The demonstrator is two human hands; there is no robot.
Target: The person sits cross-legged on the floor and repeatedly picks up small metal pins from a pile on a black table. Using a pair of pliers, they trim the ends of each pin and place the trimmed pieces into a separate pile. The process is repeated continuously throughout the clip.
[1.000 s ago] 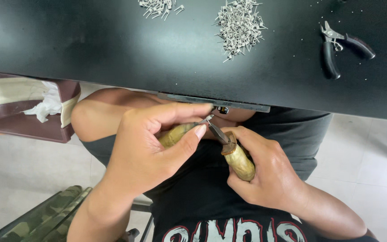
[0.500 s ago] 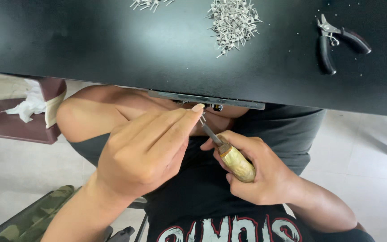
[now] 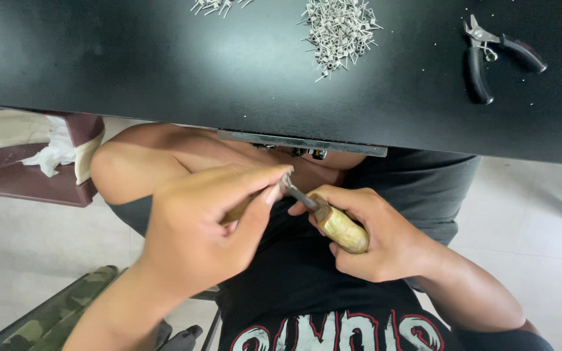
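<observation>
**Below the table edge, two hands on a wooden-handled tool**

Over the lap, the right hand (image 3: 385, 237) wraps its grip around a pale, rounded wooden-handled tool (image 3: 339, 227), its dark metal shaft pointing to 10 o'clock. The left hand (image 3: 196, 234) pinches the shaft's tip. At 2 o'clock on the black table (image 3: 131, 58) lie pliers (image 3: 495, 55); at 12, small metal pins (image 3: 339, 29).

Both hands met below the table edge, over the lap. The left hand (image 3: 203, 224) pinched thumb against fingertips. The right hand (image 3: 372, 237) curled closed in a fist, forearm angled down right.
</observation>
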